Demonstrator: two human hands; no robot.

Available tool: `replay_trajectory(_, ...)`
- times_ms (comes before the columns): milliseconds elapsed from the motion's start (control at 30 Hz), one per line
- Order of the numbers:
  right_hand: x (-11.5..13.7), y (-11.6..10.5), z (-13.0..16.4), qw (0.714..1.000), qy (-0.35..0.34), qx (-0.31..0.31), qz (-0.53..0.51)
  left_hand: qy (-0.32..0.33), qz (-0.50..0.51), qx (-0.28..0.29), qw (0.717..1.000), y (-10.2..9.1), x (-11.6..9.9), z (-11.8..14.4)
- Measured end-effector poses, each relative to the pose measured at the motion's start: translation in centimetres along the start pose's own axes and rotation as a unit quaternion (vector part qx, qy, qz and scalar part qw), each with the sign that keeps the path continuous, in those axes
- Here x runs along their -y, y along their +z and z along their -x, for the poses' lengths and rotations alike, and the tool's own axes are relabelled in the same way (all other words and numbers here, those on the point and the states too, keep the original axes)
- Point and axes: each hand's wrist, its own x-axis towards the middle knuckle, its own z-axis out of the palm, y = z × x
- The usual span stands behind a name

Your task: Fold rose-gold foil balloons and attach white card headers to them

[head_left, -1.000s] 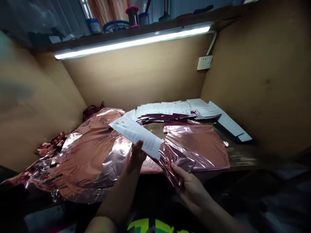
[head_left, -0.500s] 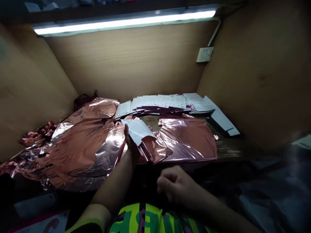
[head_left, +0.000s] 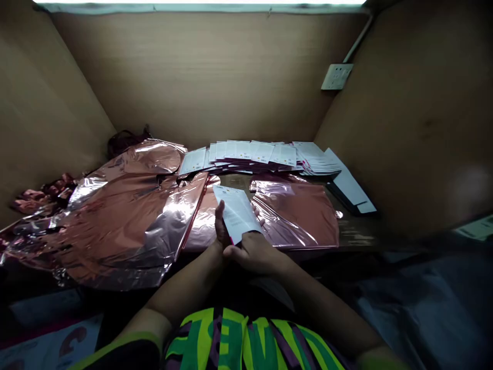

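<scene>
My left hand (head_left: 220, 226) grips a white printed envelope (head_left: 236, 208) from below and the side. Its thumb lies along the left edge, and fingertips show past the right edge. At the envelope's near end is my right hand (head_left: 256, 253), knuckles bent at the mouth and thumb pointing left. The right fingers are hidden in or behind that end, so their hold does not show. Just right of the envelope lies a folded rose-gold foil sheet (head_left: 300, 213). A large pile of rose-gold foil balloons (head_left: 119, 216) spreads over the left of the table.
Overlapping white envelopes (head_left: 242, 150) line the back, with a neater stack (head_left: 316, 158) beside them. A long white card piece (head_left: 352, 185) lies at the right. Crumpled foil (head_left: 46, 192) sits far left. Wooden panels enclose the back and sides; a socket (head_left: 337, 77) is on the panel.
My right hand has risen from near my body to the envelope's mouth. The foil protruding from that end no longer shows. The envelope has turned more upright, and the view has tilted down.
</scene>
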Motion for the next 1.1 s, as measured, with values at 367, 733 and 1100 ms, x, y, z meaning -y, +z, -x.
replay_trajectory(367, -2.5, 5.5, -1.2, 0.975, 0.049, 0.130, 0.171, 0.184, -0.574, -0.103, 0.791, -3.8, -3.7, -0.2)
replay_trajectory(733, -5.1, 2.2, 2.6, 0.988, 0.019, -0.139, -0.066, 0.093, -0.871, 0.052, 0.480, -8.3, -3.2, -3.9)
replay_trajectory(1100, -4.6, 2.9, 1.5, 0.998, -0.001, -0.064, -0.005, 0.067, -0.900, 0.037, 0.430, -8.0, -2.9, -4.2)
